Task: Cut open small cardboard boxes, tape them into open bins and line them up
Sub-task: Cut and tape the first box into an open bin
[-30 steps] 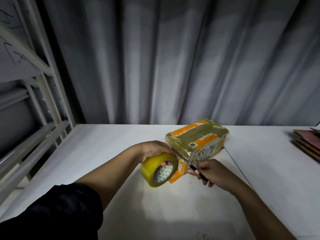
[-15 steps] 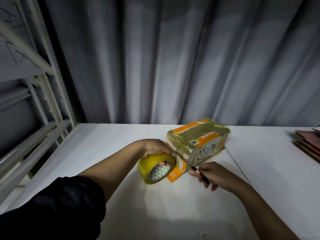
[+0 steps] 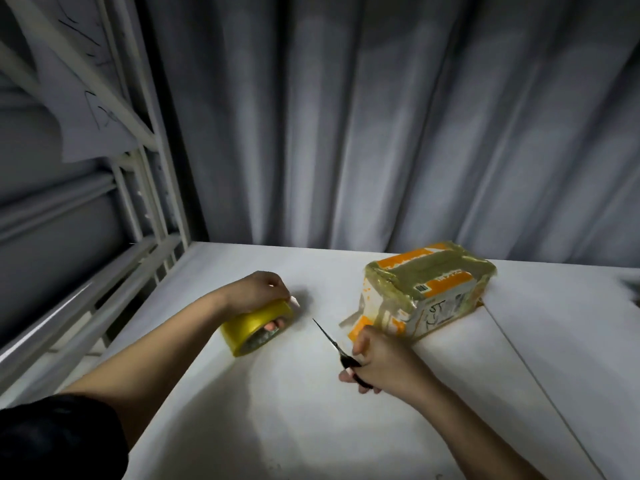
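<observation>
Quick count: one cardboard box (image 3: 429, 292) wrapped in tape, one roll of yellow tape (image 3: 254, 323), one pair of scissors (image 3: 341, 353). Two hands, the left hand (image 3: 261, 289) and the right hand (image 3: 375, 358). One white surface (image 3: 311, 427), one metal rack (image 3: 138, 202), one grey curtain (image 3: 381, 116) behind.

The tape roll (image 3: 254, 322) was yellow. The box (image 3: 427, 293) showed orange and white panels under glossy yellowish-green tape, with a small black barcode and black handwriting. The scissors (image 3: 341, 353) had black handles. The table (image 3: 277, 410) was white, the curtain (image 3: 381, 116) grey, the sleeve (image 3: 59, 441) black.
</observation>
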